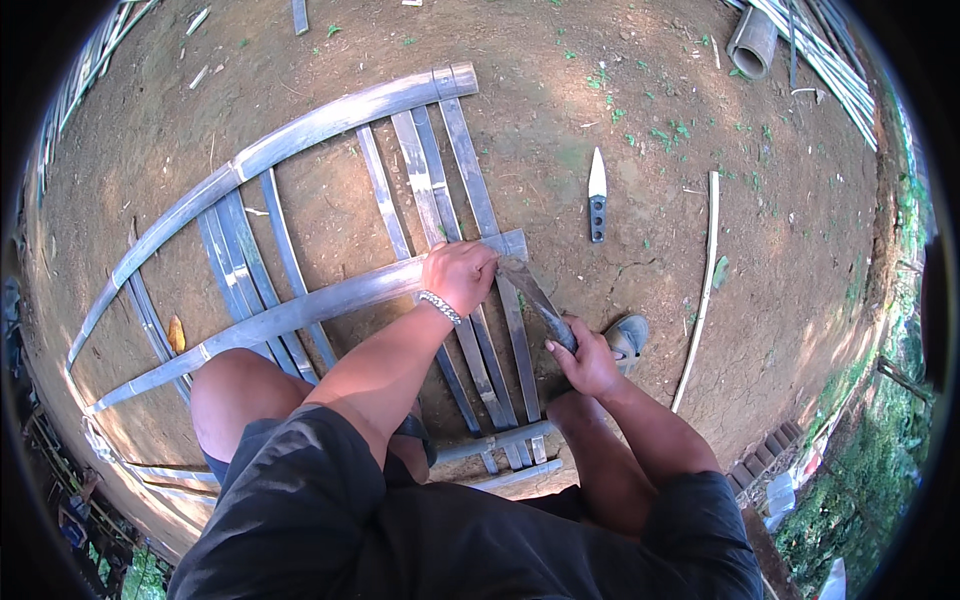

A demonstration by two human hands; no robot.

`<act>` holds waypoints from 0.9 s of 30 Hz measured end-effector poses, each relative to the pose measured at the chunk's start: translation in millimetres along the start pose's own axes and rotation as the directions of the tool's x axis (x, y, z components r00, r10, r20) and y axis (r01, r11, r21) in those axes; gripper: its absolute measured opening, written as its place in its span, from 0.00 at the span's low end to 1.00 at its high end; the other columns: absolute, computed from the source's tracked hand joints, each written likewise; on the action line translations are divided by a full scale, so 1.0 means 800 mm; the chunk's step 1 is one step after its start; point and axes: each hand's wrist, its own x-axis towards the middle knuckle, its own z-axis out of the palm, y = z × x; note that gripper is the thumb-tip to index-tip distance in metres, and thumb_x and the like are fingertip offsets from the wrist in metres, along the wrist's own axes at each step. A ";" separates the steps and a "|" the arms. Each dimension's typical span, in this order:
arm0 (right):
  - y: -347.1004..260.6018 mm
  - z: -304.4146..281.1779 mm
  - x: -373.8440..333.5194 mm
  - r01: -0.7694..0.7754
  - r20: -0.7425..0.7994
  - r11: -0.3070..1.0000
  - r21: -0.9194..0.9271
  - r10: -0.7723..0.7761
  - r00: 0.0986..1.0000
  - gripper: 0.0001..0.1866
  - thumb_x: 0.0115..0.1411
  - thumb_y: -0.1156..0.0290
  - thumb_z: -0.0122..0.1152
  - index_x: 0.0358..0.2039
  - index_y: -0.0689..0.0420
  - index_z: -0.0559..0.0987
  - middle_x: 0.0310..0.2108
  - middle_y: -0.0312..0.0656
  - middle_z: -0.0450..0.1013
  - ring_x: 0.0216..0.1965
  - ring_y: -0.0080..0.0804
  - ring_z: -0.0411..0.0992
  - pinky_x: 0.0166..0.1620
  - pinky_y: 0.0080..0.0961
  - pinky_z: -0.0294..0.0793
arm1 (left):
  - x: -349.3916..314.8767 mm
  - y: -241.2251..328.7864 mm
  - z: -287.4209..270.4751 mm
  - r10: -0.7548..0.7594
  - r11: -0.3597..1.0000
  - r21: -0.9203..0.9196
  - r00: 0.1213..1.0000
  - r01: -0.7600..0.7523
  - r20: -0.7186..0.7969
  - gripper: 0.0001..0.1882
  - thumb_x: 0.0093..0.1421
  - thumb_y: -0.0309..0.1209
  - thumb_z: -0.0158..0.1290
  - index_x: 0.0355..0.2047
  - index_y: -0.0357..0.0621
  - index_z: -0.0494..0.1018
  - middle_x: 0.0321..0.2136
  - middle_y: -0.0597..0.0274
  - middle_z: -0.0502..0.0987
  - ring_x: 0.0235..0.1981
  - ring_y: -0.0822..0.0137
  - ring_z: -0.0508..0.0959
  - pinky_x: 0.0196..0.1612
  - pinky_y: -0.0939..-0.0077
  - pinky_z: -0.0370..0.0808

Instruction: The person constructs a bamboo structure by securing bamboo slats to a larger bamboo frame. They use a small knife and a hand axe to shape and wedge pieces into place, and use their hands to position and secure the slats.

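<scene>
A frame of split bamboo lies on the ground before me, with long bamboo poles crossed by flat strips. My left hand (461,276), with a chain bracelet at the wrist, is closed on the middle bamboo pole (340,297) near its right end. In my right hand (588,361) is the dark handle of a machete (535,296). Its broad blade slants up and left, reaching the pole's end beside my left fingers. Under it runs a flat bamboo strip (519,350). My left fingertips are partly hidden.
On the dirt to the right lies a knife (597,198) with a holed black handle. Further right is a long pale stick (703,285). A thick bamboo tube (753,43) and a bundle of thin poles (822,65) lie at the far right. My shod foot (627,338) stands beside the machete.
</scene>
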 end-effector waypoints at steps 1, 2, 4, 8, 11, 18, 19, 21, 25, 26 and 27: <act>0.002 0.005 -0.002 0.020 -0.003 1.000 -0.013 -0.020 1.000 0.25 0.65 0.58 0.68 0.57 0.55 0.71 0.35 0.60 0.79 0.39 0.62 0.80 0.42 0.47 0.79 | 0.000 0.000 0.001 0.006 1.000 0.008 1.000 -0.006 0.000 0.02 0.56 0.29 0.62 0.26 0.50 0.80 0.26 0.64 0.83 0.30 0.58 0.83 0.34 0.61 0.74; 0.003 0.006 -0.002 0.056 -0.020 0.998 -0.017 -0.056 0.998 0.26 0.65 0.58 0.67 0.58 0.54 0.71 0.36 0.61 0.79 0.41 0.64 0.80 0.43 0.49 0.79 | 0.000 0.000 0.002 0.002 1.000 0.000 1.000 -0.002 -0.006 0.03 0.56 0.28 0.61 0.25 0.50 0.79 0.26 0.64 0.82 0.30 0.58 0.82 0.34 0.61 0.74; 0.003 0.009 0.003 0.088 -0.058 0.996 -0.034 -0.090 0.994 0.25 0.65 0.59 0.67 0.57 0.55 0.71 0.36 0.60 0.79 0.40 0.63 0.80 0.43 0.49 0.79 | 0.000 -0.001 0.004 -0.003 1.000 -0.018 1.000 0.003 -0.018 0.04 0.55 0.28 0.61 0.23 0.51 0.78 0.24 0.64 0.81 0.29 0.57 0.82 0.34 0.60 0.73; -0.012 0.003 0.029 -0.036 -0.005 0.995 -0.098 0.035 0.999 0.24 0.63 0.61 0.67 0.57 0.55 0.72 0.36 0.58 0.80 0.40 0.62 0.80 0.43 0.49 0.79 | 0.000 0.002 -0.002 -0.026 1.000 0.014 0.999 0.026 0.023 0.05 0.55 0.28 0.61 0.23 0.50 0.76 0.23 0.63 0.80 0.29 0.56 0.81 0.34 0.59 0.73; -0.019 -0.002 0.027 -0.028 -0.048 0.999 -0.040 0.026 0.999 0.24 0.63 0.63 0.67 0.56 0.54 0.72 0.36 0.58 0.80 0.40 0.62 0.79 0.43 0.50 0.79 | 0.000 0.002 0.000 -0.027 1.000 -0.011 1.000 0.027 0.005 0.05 0.54 0.28 0.61 0.23 0.49 0.76 0.23 0.62 0.80 0.29 0.56 0.81 0.35 0.59 0.73; -0.010 0.003 0.027 0.061 -0.043 0.993 -0.100 -0.066 0.997 0.23 0.63 0.63 0.67 0.55 0.55 0.72 0.35 0.57 0.79 0.38 0.62 0.79 0.42 0.48 0.79 | 0.001 0.002 -0.001 -0.039 0.998 0.042 0.998 0.037 0.050 0.06 0.54 0.29 0.61 0.23 0.48 0.75 0.24 0.60 0.80 0.30 0.54 0.81 0.36 0.58 0.74; -0.012 0.004 0.025 0.058 -0.043 0.995 -0.087 -0.062 0.997 0.23 0.63 0.62 0.67 0.55 0.56 0.72 0.34 0.56 0.79 0.38 0.62 0.79 0.42 0.48 0.79 | 0.002 0.002 -0.001 -0.039 0.998 0.052 0.998 0.036 0.058 0.06 0.54 0.29 0.61 0.23 0.48 0.75 0.24 0.60 0.80 0.30 0.54 0.81 0.36 0.58 0.74; -0.014 0.005 0.023 0.104 -0.064 0.993 -0.062 -0.108 0.992 0.22 0.63 0.63 0.67 0.54 0.56 0.73 0.34 0.57 0.79 0.38 0.62 0.79 0.41 0.48 0.79 | 0.001 0.001 0.000 -0.033 0.999 0.042 0.999 0.031 0.028 0.06 0.54 0.28 0.61 0.23 0.48 0.75 0.24 0.60 0.80 0.30 0.54 0.81 0.36 0.57 0.74; -0.007 0.003 0.024 0.197 -0.099 0.977 -0.083 -0.205 0.974 0.23 0.62 0.63 0.68 0.54 0.56 0.73 0.37 0.58 0.79 0.39 0.62 0.79 0.42 0.49 0.79 | 0.000 -0.002 0.004 -0.026 0.999 0.028 1.000 0.025 0.017 0.05 0.54 0.28 0.61 0.24 0.48 0.76 0.24 0.60 0.80 0.29 0.53 0.81 0.35 0.57 0.74; -0.003 0.003 0.025 0.201 -0.093 0.975 -0.099 -0.210 0.973 0.23 0.62 0.63 0.68 0.54 0.56 0.73 0.37 0.58 0.79 0.39 0.62 0.79 0.42 0.49 0.79 | 0.000 -0.003 0.005 -0.019 1.000 0.019 1.000 0.019 -0.006 0.05 0.53 0.28 0.61 0.23 0.49 0.76 0.24 0.61 0.80 0.29 0.54 0.81 0.34 0.58 0.74; 0.001 0.002 0.026 0.165 -0.070 0.981 -0.097 -0.172 0.983 0.23 0.61 0.64 0.68 0.54 0.56 0.73 0.37 0.58 0.79 0.39 0.62 0.79 0.42 0.49 0.79 | 0.000 -0.004 0.007 -0.012 1.000 0.009 1.000 0.013 -0.028 0.05 0.53 0.28 0.62 0.23 0.49 0.76 0.24 0.61 0.80 0.28 0.54 0.81 0.34 0.58 0.74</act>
